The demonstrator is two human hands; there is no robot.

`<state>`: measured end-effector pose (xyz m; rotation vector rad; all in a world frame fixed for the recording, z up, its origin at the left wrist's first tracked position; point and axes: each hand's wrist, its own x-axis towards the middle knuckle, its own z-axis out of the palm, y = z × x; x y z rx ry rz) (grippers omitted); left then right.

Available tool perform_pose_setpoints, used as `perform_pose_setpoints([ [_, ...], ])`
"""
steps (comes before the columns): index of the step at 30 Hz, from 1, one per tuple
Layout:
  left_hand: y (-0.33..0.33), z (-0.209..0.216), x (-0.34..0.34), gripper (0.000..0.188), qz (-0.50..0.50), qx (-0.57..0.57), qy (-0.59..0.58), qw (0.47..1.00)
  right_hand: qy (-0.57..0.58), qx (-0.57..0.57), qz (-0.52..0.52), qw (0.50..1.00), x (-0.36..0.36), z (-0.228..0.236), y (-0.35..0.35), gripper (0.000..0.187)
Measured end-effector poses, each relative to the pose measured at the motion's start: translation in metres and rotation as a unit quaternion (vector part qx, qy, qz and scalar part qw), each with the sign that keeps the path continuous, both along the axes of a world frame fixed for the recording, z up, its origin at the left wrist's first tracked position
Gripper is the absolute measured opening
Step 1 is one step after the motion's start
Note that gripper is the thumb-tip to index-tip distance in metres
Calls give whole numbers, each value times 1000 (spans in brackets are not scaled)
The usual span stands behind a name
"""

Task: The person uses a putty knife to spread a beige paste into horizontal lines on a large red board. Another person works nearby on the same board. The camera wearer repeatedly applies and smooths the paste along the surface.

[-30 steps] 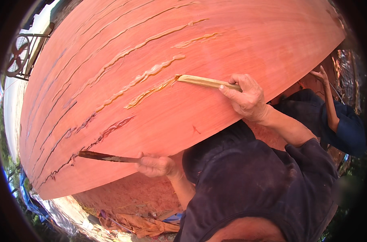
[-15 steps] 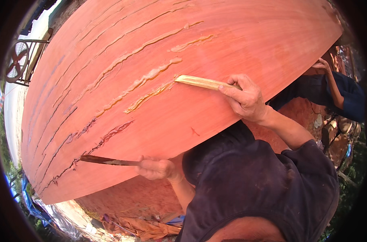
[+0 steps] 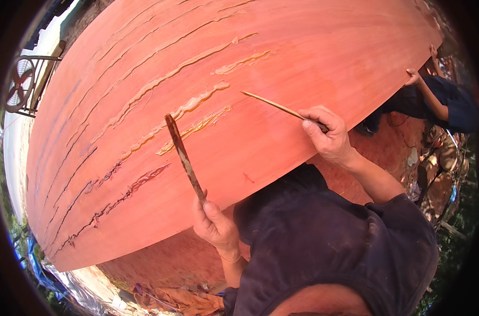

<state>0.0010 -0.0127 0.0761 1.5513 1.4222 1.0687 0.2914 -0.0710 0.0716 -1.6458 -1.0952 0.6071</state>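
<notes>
One dark stick (image 3: 184, 156) rises from the left hand (image 3: 217, 226), low in the centre of the frame, where the grip is clamped around its lower end. Its tip leans to the upper left, across a glossy yellowish ridge (image 3: 200, 99); whether it touches cannot be told. Right of centre, the grip of the right hand (image 3: 329, 134) is closed on a pale stick (image 3: 272, 105), seen edge-on, its thin tip aimed toward the upper left. Behind both spreads a broad, curved reddish panel (image 3: 302, 68), filling the middle and top of the frame and carrying slanting ridges and, at left, dark streaks (image 3: 142, 180). A fan (image 3: 20, 87) sits at the upper left edge; at the upper right, another person's hand (image 3: 412, 77) is at the panel's edge.
</notes>
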Motion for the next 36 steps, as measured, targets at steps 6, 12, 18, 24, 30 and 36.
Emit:
perform_pose_setpoints([
  [6,20,10,22,43,-160,74,171,969,388,-155,-28,908,5,10,-5,26],
  [12,11,2,30,61,-210,122,265,933,456,-161,-65,873,5,10,-9,26],
  [18,10,-10,33,72,-210,151,330,908,461,-155,-68,871,7,4,-15,26],
  [24,12,-13,32,67,-205,160,363,895,473,-144,-54,867,5,0,-18,29],
  [30,10,-19,33,66,-191,154,366,897,445,-134,-55,884,1,0,-22,30],
  [36,9,-21,28,61,-176,149,331,915,403,-139,-52,903,-4,4,-24,32],
])
